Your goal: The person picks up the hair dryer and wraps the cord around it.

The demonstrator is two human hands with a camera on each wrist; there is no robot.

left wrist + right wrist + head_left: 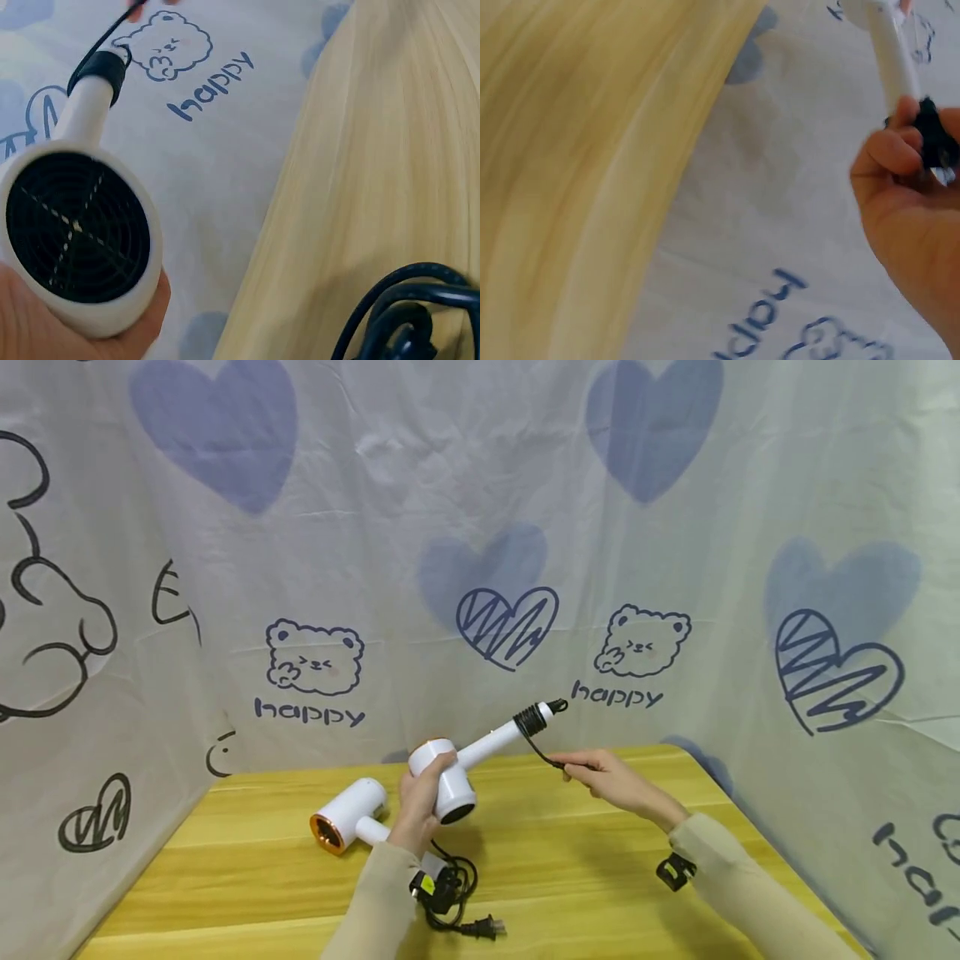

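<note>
My left hand grips a white hair dryer by its barrel, above the table. The dryer's handle tilts up to the right, and its black power cord is coiled several turns around the handle's end. In the left wrist view, the dark round grille of the barrel faces the camera. My right hand pinches the free stretch of cord, to the right of the handle. Curled fingers show near a black part in the right wrist view; the cord's end is mostly hidden in the hand.
A second white hair dryer with a copper-coloured nozzle ring lies on the wooden table, partly behind the left arm. Its black cord lies bunched beside that arm, with a two-prong plug near the front. A printed curtain hangs behind the table.
</note>
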